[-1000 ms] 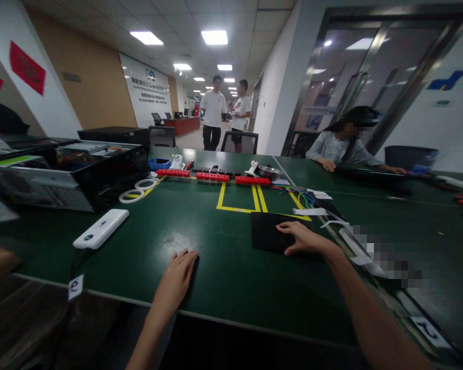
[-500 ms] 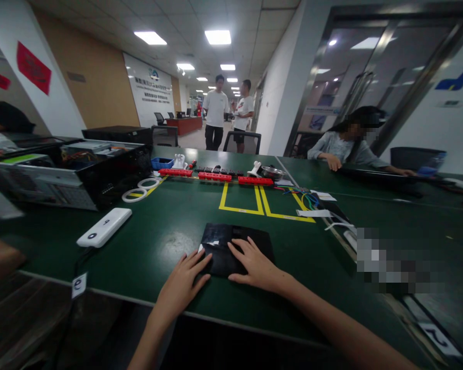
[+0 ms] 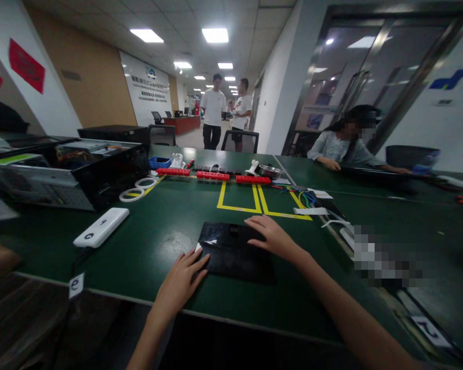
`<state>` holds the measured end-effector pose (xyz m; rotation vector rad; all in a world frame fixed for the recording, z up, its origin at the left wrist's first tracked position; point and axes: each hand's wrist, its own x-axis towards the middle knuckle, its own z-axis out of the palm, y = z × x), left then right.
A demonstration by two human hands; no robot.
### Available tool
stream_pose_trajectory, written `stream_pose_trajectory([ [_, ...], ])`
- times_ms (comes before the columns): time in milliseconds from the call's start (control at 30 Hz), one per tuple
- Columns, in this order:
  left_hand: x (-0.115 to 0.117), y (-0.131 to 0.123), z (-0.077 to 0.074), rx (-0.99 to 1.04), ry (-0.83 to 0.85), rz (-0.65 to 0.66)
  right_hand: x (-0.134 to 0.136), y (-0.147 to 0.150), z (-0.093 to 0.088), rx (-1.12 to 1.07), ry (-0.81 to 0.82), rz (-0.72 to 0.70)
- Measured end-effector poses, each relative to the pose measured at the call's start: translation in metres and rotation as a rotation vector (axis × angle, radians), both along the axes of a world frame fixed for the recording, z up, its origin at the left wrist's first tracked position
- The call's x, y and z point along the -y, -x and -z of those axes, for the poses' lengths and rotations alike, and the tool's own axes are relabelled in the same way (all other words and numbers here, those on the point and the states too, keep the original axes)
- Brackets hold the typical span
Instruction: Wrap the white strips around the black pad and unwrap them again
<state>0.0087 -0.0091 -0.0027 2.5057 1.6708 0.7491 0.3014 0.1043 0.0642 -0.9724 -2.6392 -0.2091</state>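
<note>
- One black mat (image 3: 235,252) is seen lying flat on the green counter (image 3: 170,216), close to the near edge.
- The left hand (image 3: 179,280) is laid open, with its fingertips pressed on the mat's near left corner. Nothing is held in its grip.
- The right hand (image 3: 273,237) is laid open too, flat on the mat's far edge. Nothing is held in its grip either.
- The step in hand seems to be the mat being pressed down and held in place.
- For a next move, a soft, even push from both hands would be needed, so that the thin mat is not bent.
- Counted further off: one white box (image 3: 100,227), two white rings (image 3: 132,195), three red bars (image 3: 212,176) and two yellow tape squares (image 3: 237,208).
- Two people are seen standing far back, and one is seated at the right.
</note>
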Motion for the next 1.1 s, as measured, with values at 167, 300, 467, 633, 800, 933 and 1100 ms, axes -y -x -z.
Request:
stream_pose_trajectory([
  [167,-0.001,0.001,0.001,0.018,-0.013,-0.003,-0.029,-0.094,-0.014,0.040,-0.276,0.655],
  [300,-0.001,0.000,0.002,0.041,-0.009,-0.008,-0.031,-0.161,-0.006,-0.017,-0.170,1.019],
  [467,-0.002,-0.001,0.004,0.035,-0.014,-0.020,-0.033,-0.192,0.005,-0.104,-0.096,1.108],
  [633,-0.003,-0.001,0.004,0.015,-0.023,-0.031,-0.034,-0.192,0.001,-0.199,-0.116,1.135],
  [800,-0.002,-0.002,0.002,0.011,-0.028,-0.033,-0.029,-0.185,-0.017,-0.343,-0.161,1.069],
  [933,-0.003,-0.004,0.002,0.001,-0.058,-0.038,-0.029,-0.156,-0.030,-0.504,-0.208,0.924],
  [1100,-0.005,-0.004,0.002,0.012,-0.082,-0.016,-0.013,-0.081,-0.029,-0.740,0.004,0.376],
])
